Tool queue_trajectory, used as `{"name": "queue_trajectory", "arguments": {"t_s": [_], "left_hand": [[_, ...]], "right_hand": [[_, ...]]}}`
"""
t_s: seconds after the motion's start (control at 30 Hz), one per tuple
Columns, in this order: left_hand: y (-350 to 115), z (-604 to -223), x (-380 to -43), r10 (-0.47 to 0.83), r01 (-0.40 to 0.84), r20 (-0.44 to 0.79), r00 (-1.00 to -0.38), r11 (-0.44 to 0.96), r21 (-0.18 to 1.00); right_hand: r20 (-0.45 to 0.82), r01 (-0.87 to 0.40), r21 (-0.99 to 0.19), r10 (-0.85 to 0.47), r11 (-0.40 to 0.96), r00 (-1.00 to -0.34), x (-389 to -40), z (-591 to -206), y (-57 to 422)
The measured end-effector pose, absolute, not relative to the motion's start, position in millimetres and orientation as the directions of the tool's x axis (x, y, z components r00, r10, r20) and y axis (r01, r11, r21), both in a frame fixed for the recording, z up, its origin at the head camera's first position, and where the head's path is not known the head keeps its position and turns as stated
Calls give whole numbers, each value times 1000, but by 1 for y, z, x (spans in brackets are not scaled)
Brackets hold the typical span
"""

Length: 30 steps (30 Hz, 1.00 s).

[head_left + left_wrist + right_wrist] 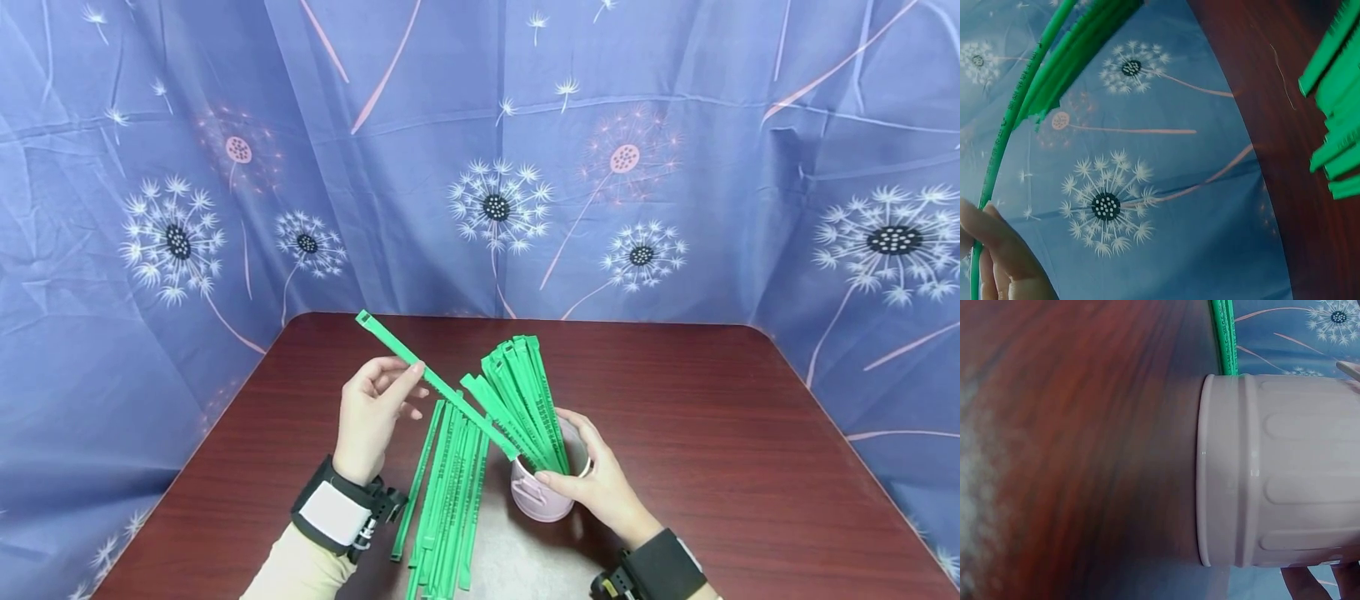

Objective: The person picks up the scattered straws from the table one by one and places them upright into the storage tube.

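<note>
"Lilac, smooth-walled and round, that cup (542,500) holds what?"

"A bundle of flat, narrow green strips with dark printing (525,400), standing in it and leaning to the left, their upper ends fanned well above the rim."

"And the right hand (603,483)?"

"It grips the cup from the right, thumb across the near rim, fingers round the far side."

"What about the left hand (375,412)?"

"Raised left of the cup, it pinches a single printed green strip (465,410) between thumb and fingers. That strip slants down to the right, its lower end at the cup's left rim; I can't tell whether it touches."

"Any outside the cup?"

"Yes, a loose pile of similar green strips (447,508) lies on the dark red-brown wooden tabletop (712,417), between the left wrist and the cup."
</note>
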<state>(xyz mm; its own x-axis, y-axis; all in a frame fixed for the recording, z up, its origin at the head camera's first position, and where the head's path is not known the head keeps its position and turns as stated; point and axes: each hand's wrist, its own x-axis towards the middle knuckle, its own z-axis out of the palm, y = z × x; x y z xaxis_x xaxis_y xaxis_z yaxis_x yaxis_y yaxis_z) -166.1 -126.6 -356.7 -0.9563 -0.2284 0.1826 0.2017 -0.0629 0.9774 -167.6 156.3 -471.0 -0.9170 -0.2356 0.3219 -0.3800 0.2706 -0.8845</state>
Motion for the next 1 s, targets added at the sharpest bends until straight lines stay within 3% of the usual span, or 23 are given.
{"name": "queue_trajectory", "arguments": {"t_s": [0.23, 0.5, 1.0], "left_hand": [[-119, -364, -167, -169, 199, 192, -967, -23, 980], [-104, -378, -166, -118, 175, 196, -973, 167, 970], [-75, -403, -166, -6, 201, 220, -975, 384, 901]], "right_hand": [[314, -371, -887, -230, 276, -921, -167, -470, 156], [320, -379, -886, -238, 267, -917, -167, -470, 156], [310, -369, -889, -236, 272, -921, -166, -470, 156]]}}
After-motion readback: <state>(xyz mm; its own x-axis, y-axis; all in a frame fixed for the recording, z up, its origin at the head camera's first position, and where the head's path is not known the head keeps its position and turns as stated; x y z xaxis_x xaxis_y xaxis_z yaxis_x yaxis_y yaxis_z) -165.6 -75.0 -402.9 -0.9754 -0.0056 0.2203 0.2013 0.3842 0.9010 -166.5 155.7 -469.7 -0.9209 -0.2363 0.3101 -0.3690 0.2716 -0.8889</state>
